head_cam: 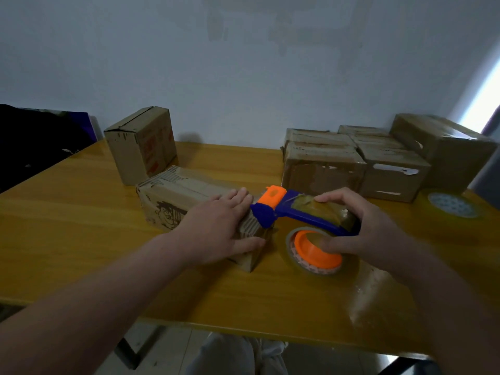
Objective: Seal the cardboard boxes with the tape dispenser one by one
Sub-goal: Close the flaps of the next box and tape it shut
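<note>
Centre of frame, on the yellow table [81,239]: long cardboard box [173,196] lying flat, tape dispenser [295,209] with its blue-and-orange head at the box's near right end, just beside the left fingertips. Best done, by judgement, by keeping the box pinned, pressing the head onto the top seam and drawing one straight, taut pull along the length. Left hand [216,231] spread flat on the box top, fingers straight, thumb down the near face; right hand [359,226] clamped round the dispenser's roll, fingers curled over it, thumb at the orange hub.
</note>
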Action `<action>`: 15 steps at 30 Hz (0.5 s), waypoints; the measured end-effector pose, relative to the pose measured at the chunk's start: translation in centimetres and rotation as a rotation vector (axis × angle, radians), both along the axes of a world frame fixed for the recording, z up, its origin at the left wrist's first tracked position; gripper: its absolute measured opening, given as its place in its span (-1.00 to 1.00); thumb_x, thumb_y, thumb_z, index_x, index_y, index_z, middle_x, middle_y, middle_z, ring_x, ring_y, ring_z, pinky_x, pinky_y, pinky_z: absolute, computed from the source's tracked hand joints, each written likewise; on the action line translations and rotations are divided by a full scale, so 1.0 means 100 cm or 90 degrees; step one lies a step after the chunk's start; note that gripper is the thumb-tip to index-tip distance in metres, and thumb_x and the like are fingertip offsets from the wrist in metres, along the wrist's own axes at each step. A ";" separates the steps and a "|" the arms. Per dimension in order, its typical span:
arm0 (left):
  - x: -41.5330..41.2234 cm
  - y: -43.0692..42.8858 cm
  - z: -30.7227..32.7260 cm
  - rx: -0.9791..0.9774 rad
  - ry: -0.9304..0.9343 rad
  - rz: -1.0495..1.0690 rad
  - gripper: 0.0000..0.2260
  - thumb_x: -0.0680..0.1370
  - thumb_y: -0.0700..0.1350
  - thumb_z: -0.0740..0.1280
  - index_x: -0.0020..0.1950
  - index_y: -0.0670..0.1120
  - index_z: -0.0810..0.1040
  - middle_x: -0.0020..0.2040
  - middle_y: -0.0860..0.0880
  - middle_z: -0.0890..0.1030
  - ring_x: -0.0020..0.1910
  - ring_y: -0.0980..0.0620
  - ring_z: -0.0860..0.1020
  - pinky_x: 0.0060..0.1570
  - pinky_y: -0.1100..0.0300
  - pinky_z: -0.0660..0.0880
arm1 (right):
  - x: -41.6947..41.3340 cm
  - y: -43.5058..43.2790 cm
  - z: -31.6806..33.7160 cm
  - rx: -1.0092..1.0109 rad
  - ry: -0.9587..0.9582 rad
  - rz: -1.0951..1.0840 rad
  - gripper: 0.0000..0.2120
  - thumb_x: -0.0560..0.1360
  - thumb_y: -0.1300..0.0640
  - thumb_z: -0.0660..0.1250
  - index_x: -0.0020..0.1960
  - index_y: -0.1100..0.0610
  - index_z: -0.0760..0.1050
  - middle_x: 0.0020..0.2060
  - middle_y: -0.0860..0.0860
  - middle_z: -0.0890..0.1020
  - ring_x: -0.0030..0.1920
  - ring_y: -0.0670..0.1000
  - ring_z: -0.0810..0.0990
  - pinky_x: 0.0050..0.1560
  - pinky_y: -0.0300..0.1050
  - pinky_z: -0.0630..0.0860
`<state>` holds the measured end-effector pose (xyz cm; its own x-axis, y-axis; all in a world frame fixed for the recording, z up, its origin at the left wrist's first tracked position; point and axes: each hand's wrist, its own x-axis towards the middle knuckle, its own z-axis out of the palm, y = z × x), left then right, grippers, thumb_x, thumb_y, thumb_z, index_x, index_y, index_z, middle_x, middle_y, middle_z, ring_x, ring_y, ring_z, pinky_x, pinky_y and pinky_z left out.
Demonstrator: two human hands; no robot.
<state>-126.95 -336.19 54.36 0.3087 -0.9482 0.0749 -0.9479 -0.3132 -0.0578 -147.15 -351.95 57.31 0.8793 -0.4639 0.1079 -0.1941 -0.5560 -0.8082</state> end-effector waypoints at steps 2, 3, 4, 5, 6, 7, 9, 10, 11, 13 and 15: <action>0.005 0.003 0.002 0.006 0.002 -0.024 -0.13 0.41 0.50 -0.09 0.57 -0.01 -0.08 0.57 -0.01 -0.05 0.53 0.06 0.00 0.35 0.27 -0.07 | 0.003 0.006 -0.005 0.000 -0.030 -0.005 -0.48 0.30 0.21 0.56 0.12 -0.15 0.44 -0.07 -0.14 0.53 -0.22 -0.22 0.56 -0.38 -0.38 0.47; 0.009 0.005 0.002 0.007 0.006 -0.037 -0.12 0.38 0.49 -0.14 0.57 0.01 -0.07 0.57 -0.01 -0.05 0.53 0.06 0.02 0.32 0.28 -0.07 | 0.006 0.009 -0.007 0.001 -0.044 -0.008 -0.49 0.29 0.19 0.56 0.12 -0.14 0.45 -0.09 -0.14 0.54 -0.25 -0.24 0.56 -0.39 -0.39 0.46; 0.013 0.007 0.003 0.010 0.012 -0.049 -0.11 0.35 0.49 -0.18 0.57 0.03 -0.04 0.57 0.00 -0.04 0.52 0.05 0.03 0.32 0.27 -0.06 | 0.009 0.012 -0.009 0.003 -0.055 -0.011 -0.49 0.29 0.17 0.57 0.12 -0.14 0.45 -0.11 -0.14 0.56 -0.26 -0.24 0.57 -0.38 -0.38 0.46; 0.019 0.008 0.004 0.012 0.019 -0.059 -0.09 0.32 0.50 -0.22 0.57 0.04 -0.01 0.57 0.00 -0.03 0.52 0.05 0.05 0.35 0.26 -0.04 | 0.012 0.015 -0.012 0.000 -0.064 -0.015 -0.49 0.28 0.14 0.57 0.12 -0.15 0.45 -0.12 -0.14 0.57 -0.25 -0.23 0.58 -0.36 -0.35 0.47; 0.025 0.010 0.003 0.013 0.024 -0.067 -0.06 0.30 0.53 -0.24 0.57 0.05 0.02 0.57 0.01 -0.02 0.52 0.05 0.07 0.39 0.23 0.00 | 0.015 0.018 -0.015 -0.007 -0.070 -0.019 -0.49 0.28 0.11 0.57 0.12 -0.16 0.45 -0.11 -0.15 0.58 -0.22 -0.21 0.59 -0.33 -0.31 0.51; 0.031 0.011 0.003 0.012 0.023 -0.078 -0.04 0.29 0.55 -0.28 0.56 0.05 0.05 0.57 0.01 -0.01 0.52 0.05 0.08 0.40 0.21 0.04 | 0.017 0.020 -0.018 -0.016 -0.075 -0.023 -0.49 0.27 0.08 0.58 0.12 -0.18 0.45 -0.10 -0.16 0.58 -0.20 -0.18 0.60 -0.30 -0.26 0.54; 0.038 0.012 0.001 0.007 0.025 -0.093 -0.03 0.30 0.55 -0.33 0.55 0.05 0.11 0.57 0.01 0.01 0.52 0.05 0.10 0.40 0.18 0.11 | 0.019 0.025 -0.020 -0.021 -0.080 -0.029 -0.48 0.28 0.06 0.57 0.14 -0.21 0.44 -0.09 -0.15 0.59 -0.19 -0.16 0.60 -0.27 -0.21 0.57; 0.040 0.012 0.000 0.002 0.029 -0.096 -0.03 0.30 0.55 -0.33 0.55 0.05 0.13 0.57 0.01 0.02 0.52 0.05 0.10 0.39 0.18 0.14 | 0.018 0.026 -0.019 -0.020 -0.077 -0.028 -0.48 0.29 0.06 0.56 0.15 -0.21 0.44 -0.11 -0.14 0.59 -0.21 -0.16 0.59 -0.30 -0.23 0.55; 0.040 0.013 0.000 0.000 0.033 -0.096 -0.03 0.30 0.55 -0.32 0.55 0.05 0.13 0.56 0.01 0.01 0.52 0.04 0.11 0.38 0.17 0.17 | 0.015 0.027 -0.018 -0.023 -0.071 -0.025 -0.48 0.29 0.06 0.56 0.16 -0.21 0.45 -0.12 -0.13 0.60 -0.24 -0.17 0.59 -0.34 -0.27 0.51; 0.040 0.013 0.001 0.007 0.035 -0.092 -0.04 0.28 0.56 -0.33 0.56 0.09 0.04 0.56 0.02 -0.02 0.52 0.06 0.09 0.37 0.19 0.16 | 0.006 0.026 -0.015 -0.047 -0.054 -0.021 -0.49 0.29 0.07 0.55 0.16 -0.22 0.45 -0.12 -0.14 0.59 -0.23 -0.19 0.58 -0.37 -0.32 0.48; 0.039 0.013 0.001 0.019 0.028 -0.085 -0.07 0.27 0.56 -0.33 0.55 0.12 -0.07 0.56 0.03 -0.06 0.52 0.08 0.05 0.37 0.21 0.13 | -0.009 0.023 -0.012 -0.064 -0.035 -0.029 -0.50 0.29 0.08 0.55 0.13 -0.25 0.46 -0.10 -0.17 0.57 -0.18 -0.19 0.57 -0.37 -0.30 0.50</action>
